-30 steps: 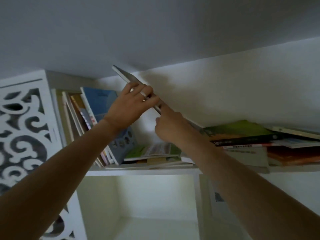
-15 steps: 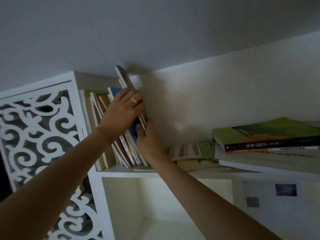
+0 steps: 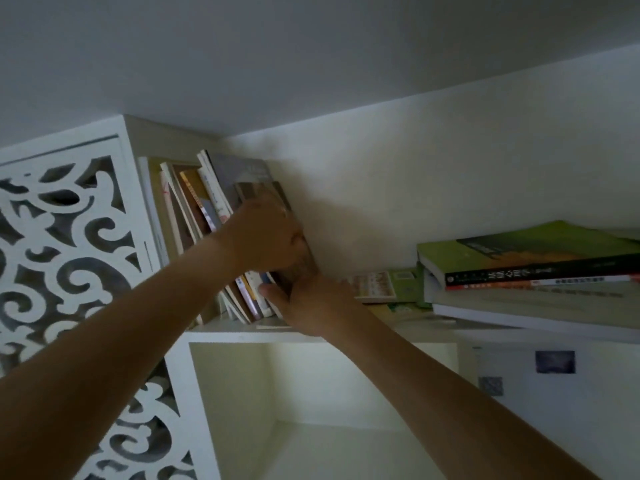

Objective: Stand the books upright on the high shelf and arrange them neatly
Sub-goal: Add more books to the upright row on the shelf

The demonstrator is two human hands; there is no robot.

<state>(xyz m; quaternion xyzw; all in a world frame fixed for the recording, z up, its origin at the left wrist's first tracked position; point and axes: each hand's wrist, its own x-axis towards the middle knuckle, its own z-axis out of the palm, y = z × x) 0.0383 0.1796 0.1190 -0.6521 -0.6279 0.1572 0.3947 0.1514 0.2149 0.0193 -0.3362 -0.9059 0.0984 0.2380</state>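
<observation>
A row of upright books (image 3: 194,202) leans left against the end panel of the high white shelf (image 3: 242,329). At the row's right end stands a grey-brown book (image 3: 249,178). My left hand (image 3: 266,237) presses flat on this book's cover. My right hand (image 3: 304,303) grips the same book's lower edge, thumb on the spines beside it. A stack of flat books (image 3: 519,265) with a green cover on top lies at the right. Thin green booklets (image 3: 384,285) lie flat between the stack and the row.
A white carved fretwork panel (image 3: 62,237) closes the shelf's left end. Below the shelf is an open white cubby (image 3: 311,393). The ceiling sits close above the books. The wall behind is bare white.
The grey-brown book has swung from a steep tilt to stand against the upright row. Both hands moved left and down with it and now press on it.
</observation>
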